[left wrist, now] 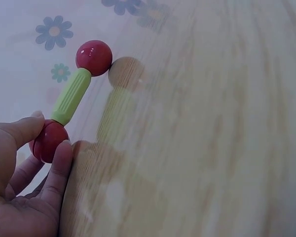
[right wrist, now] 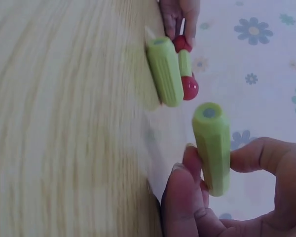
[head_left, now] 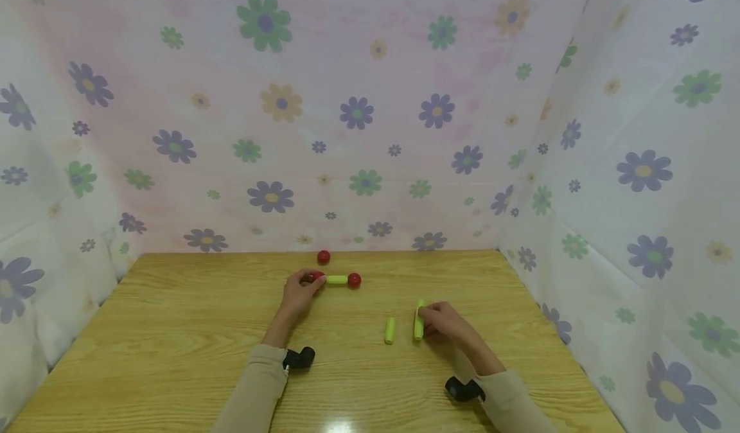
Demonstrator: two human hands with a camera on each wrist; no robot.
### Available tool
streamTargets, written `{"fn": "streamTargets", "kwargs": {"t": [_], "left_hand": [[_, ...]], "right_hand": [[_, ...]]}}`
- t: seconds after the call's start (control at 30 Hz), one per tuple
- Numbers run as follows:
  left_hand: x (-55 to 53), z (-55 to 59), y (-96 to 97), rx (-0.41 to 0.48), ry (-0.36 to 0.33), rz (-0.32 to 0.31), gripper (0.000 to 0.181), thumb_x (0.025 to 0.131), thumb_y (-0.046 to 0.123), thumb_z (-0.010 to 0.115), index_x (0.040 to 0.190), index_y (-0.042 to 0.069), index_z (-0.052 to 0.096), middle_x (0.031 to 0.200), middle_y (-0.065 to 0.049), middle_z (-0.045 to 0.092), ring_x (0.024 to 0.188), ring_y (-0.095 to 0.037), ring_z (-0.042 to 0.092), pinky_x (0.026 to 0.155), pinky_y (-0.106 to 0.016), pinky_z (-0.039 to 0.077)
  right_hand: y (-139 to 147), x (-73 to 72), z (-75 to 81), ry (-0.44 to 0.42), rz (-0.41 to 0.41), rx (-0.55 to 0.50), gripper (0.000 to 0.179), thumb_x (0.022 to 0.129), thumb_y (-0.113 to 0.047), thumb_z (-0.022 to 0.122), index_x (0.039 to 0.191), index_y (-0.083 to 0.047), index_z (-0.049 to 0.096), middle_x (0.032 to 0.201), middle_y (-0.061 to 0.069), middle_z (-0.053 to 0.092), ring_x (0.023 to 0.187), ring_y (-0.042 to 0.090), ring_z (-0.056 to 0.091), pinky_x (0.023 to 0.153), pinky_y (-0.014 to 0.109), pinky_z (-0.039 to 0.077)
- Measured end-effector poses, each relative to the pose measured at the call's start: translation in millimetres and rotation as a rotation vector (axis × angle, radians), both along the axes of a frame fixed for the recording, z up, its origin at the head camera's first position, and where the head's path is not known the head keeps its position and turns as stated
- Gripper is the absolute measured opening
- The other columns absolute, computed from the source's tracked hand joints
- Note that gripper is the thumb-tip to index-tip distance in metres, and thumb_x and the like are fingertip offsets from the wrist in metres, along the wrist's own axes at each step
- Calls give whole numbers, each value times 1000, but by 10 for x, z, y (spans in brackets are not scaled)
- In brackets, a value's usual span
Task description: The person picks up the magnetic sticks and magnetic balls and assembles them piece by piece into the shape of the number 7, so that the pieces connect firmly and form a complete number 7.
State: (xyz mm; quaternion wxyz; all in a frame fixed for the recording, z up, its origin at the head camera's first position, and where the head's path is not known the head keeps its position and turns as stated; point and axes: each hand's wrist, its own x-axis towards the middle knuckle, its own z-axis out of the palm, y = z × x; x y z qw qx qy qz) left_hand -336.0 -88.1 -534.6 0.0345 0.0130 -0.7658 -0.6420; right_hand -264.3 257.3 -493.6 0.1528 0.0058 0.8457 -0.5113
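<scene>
In the left wrist view my left hand [left wrist: 27,173] pinches a red ball [left wrist: 50,140] between thumb and fingers. A yellow-green ribbed rod [left wrist: 71,96] joins that ball to a second red ball [left wrist: 94,58] at its far end. This joined piece lies near the back of the table. Farther right, my right hand [head_left: 448,324] pinches a yellow-green rod [right wrist: 212,148] between thumb and fingers. A grey disc shows in that rod's end face. Just left of it, another yellow-green rod [head_left: 390,331] lies on the table, apart from both hands.
A loose red ball [head_left: 324,257] rests at the back edge of the wooden table [head_left: 173,330], behind the joined piece. Flower-print cloth [head_left: 370,99] hangs behind and along both sides. A black wrist device [head_left: 299,358] sits on each sleeve.
</scene>
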Motion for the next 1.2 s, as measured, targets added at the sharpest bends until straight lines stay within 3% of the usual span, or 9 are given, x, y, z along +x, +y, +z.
{"fn": "streamTargets", "kwargs": {"t": [0.1,0.23,0.37,0.63,0.77,0.9,1.2], "left_hand": [[4,1,1,-6,3,2,30,99,14,72,124,-2,68,106,-16,66,87,-18,62,70,-22,51],[4,-3,1,-16,2,8,30,99,15,72,124,-2,68,106,-16,66,86,-17,61,71,-22,51],[-2,-6,0,-18,1,12,30,99,15,72,123,-2,68,104,-15,66,85,-16,60,70,-22,50],[3,-6,7,12,-7,9,30,99,14,72,124,-2,67,103,-14,64,81,-16,62,69,-21,52],[13,-9,16,12,2,9,31,99,14,72,124,-3,67,103,-15,65,82,-15,61,69,-21,52],[29,-6,15,-5,17,15,32,99,15,72,124,-4,67,104,-16,65,82,-15,60,69,-22,50],[11,-1,13,-11,-3,24,32,100,16,71,125,-2,67,105,-15,65,83,-14,60,71,-23,50]], "right_hand": [[-2,-5,-16,-32,-9,-82,33,97,-21,52,108,6,66,84,6,65,71,14,65,66,28,59],[14,-26,-39,-68,-20,-151,29,99,-24,50,102,0,65,89,6,66,74,12,66,65,23,58],[21,-58,-61,-90,-23,-203,30,100,-25,50,105,1,64,92,6,69,79,13,68,68,24,59],[-17,-102,-72,-99,8,-274,28,101,-23,46,107,0,61,84,-1,69,74,10,64,70,24,56],[-17,-125,-71,-84,32,-372,37,107,-23,40,121,8,54,94,1,68,83,9,66,77,24,57],[-31,-142,-83,-90,49,-491,47,111,-24,42,137,15,44,109,5,67,99,12,67,87,26,57],[-148,-131,-119,-72,79,-533,60,112,-29,47,152,14,34,110,0,62,103,10,66,87,24,57]]}}
